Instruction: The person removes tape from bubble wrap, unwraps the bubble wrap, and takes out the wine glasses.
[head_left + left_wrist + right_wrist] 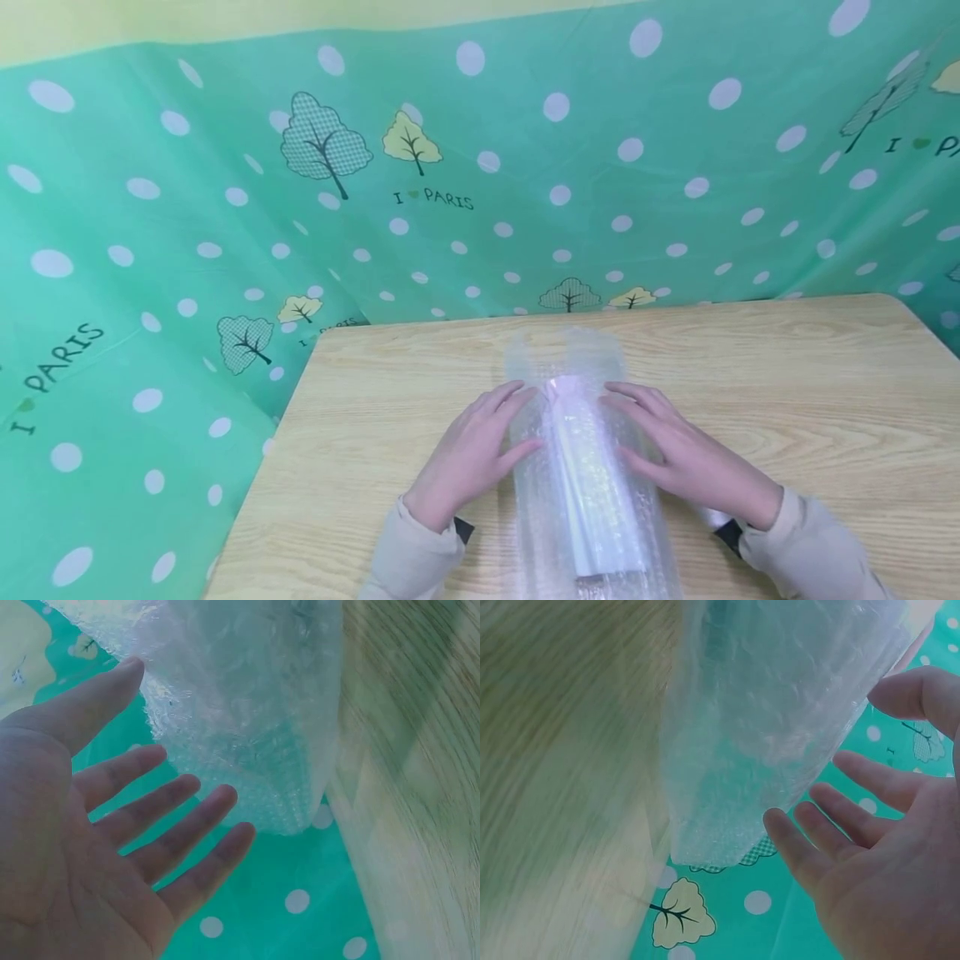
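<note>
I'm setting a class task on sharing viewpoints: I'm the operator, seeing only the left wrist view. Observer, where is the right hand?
Observer: The right hand is at the right side of the bubble wrap.
Operator: Anything along the wrap's middle?
Observer: Yes, a long pale bundle; whether inside or on top, I can't tell.
Operator: Any words on the cloth?
Observer: Yes, the green cloth reads PARIS in several places.
</note>
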### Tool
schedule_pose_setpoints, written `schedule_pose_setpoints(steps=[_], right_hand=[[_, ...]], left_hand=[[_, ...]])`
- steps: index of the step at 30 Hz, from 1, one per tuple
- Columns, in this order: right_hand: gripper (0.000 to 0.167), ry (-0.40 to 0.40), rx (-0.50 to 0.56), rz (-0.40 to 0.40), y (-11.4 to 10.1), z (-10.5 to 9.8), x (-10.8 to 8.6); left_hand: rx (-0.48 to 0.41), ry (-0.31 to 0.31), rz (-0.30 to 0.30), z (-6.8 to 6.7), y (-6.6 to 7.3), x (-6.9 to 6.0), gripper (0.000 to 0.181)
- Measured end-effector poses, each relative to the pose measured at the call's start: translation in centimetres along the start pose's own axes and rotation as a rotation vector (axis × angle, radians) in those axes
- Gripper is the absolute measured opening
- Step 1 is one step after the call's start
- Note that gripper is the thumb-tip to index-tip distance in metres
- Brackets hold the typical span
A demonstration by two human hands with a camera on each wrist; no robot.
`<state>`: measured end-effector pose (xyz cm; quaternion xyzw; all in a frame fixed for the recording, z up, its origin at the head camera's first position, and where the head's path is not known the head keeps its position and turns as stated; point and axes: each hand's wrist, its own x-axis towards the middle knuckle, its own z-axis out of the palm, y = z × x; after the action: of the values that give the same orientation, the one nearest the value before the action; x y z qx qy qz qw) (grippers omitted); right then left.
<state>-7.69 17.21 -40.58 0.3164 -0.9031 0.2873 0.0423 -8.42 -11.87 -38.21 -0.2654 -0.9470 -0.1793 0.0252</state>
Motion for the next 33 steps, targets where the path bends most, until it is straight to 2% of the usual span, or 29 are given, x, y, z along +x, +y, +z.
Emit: schedule_pose_setpoints(steps=[7, 22, 27, 33], right_hand=[[0.060, -0.017, -0.003, -0.013, 0.2, -0.2, -0.2], [0.058, -0.005, -0.042, -0.050, 0.2, -0.9, -0.3], [0.051, -0.010, -0.040, -0.032, 0.0, -1.1, -0.3], [0.047, -0.028, -0.002, 0.033, 0.0, -1.2, -0.2]], left_hand=[[-0.010, 0.001, 0.002, -0.2, -0.3, -0.1, 0.065], [-0.050, -0.051, -0.004, -0.3, -0.6, -0.2, 0.065], [-0.096, -0.060, -0.005, -0.6, -0.5, -0.3, 0.064], [-0.159, -0.084, -0.064, -0.9, -0.1, -0.3, 0.060]])
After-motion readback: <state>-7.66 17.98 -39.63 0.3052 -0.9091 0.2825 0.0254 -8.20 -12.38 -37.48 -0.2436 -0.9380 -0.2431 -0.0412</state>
